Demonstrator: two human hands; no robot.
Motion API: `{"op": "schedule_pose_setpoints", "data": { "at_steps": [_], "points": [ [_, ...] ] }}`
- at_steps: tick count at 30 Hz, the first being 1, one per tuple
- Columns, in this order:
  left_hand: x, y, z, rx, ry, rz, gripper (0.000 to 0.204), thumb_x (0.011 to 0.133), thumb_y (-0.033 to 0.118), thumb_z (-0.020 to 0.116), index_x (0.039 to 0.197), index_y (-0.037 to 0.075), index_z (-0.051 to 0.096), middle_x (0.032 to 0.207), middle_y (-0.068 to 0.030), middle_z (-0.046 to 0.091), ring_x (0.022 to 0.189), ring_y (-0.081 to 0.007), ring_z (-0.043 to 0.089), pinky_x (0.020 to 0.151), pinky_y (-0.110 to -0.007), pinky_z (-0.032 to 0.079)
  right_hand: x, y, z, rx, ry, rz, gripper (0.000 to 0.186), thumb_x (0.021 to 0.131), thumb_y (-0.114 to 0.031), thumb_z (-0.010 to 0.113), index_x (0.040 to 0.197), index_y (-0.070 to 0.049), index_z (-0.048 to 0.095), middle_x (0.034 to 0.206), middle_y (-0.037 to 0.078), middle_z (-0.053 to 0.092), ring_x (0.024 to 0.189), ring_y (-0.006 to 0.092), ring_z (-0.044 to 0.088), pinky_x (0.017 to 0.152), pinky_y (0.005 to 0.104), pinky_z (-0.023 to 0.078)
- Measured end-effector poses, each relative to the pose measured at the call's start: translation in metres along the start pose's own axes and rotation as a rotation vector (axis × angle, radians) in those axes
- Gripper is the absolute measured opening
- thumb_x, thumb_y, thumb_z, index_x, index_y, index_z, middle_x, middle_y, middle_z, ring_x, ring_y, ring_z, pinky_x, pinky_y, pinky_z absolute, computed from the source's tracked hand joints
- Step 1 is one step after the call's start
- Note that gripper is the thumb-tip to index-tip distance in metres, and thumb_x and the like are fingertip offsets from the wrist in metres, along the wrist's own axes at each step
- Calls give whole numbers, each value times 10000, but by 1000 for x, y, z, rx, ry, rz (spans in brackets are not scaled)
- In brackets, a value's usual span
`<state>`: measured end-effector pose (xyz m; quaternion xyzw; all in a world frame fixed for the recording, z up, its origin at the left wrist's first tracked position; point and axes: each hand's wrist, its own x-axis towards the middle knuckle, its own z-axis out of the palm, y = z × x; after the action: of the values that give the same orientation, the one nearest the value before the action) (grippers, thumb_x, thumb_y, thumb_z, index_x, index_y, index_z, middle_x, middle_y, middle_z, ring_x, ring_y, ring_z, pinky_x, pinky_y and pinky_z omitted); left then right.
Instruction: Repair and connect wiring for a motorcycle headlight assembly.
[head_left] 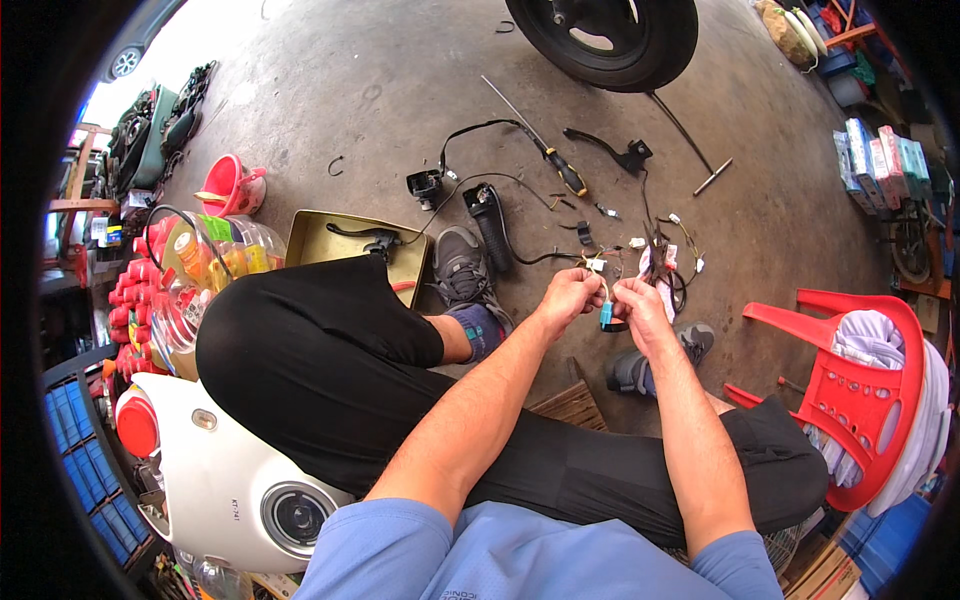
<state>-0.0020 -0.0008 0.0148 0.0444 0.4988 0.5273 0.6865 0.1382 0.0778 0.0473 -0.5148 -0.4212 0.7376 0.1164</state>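
My left hand (575, 293) and my right hand (640, 305) meet low in the middle of the view, fingers pinched on thin wires with a blue connector (606, 313) hanging between them. A tangle of wires with white plugs (697, 264) lies just beyond them. Around these on the floor are a screwdriver with a yellow-and-black handle (563, 170), a black brake lever (632, 158), a black handlebar grip (490, 228) and a black switch housing (423, 185). Another lever (378, 243) rests on an olive metal tray (307, 240).
A black wheel (660, 45) stands ahead, with a T-handle tool (713, 175) nearby. A red plastic chair (860, 390) lies on my right. On my left are a white appliance (210, 470), clear plastic containers (215, 260) and a red bucket (228, 188). Boxes (880, 160) stack at the right.
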Motion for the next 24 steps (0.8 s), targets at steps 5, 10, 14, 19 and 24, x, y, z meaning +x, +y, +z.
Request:
{"op": "schedule_pose_setpoints", "data": {
  "at_steps": [5,10,14,19,24],
  "points": [
    [1,-1,0,20,6,0,158,912,221,529,859,84,588,775,7,612,664,-76,569,619,-229,449,0,0,0,-9,6,7,71,844,-129,587,864,-62,582,737,-8,579,580,64,501,554,215,432],
    [3,-4,2,108,2,16,160,899,196,529,853,55,589,758,-17,616,640,-93,570,583,-237,445,2,2,-3,0,29,20,96,861,-147,557,873,-55,585,738,-3,580,578,65,499,555,210,425],
    [2,-9,2,188,-32,59,159,879,154,541,840,7,587,746,-57,621,631,-129,594,559,-256,468,5,-1,-4,-42,107,27,211,907,-238,520,892,-40,591,742,4,583,565,65,491,542,210,414],
    [-2,-12,3,292,-73,19,154,892,173,530,853,31,577,754,-31,623,648,-102,586,568,-239,436,7,-6,-3,-144,170,54,286,924,-302,515,885,-32,598,739,7,581,557,64,482,532,214,405],
    [-5,-15,7,384,-103,26,165,884,163,531,840,9,571,754,-47,628,647,-114,598,568,-247,444,9,0,-3,-333,184,59,243,856,-261,615,777,-32,588,663,7,563,529,73,480,493,232,394]
  ]
}}
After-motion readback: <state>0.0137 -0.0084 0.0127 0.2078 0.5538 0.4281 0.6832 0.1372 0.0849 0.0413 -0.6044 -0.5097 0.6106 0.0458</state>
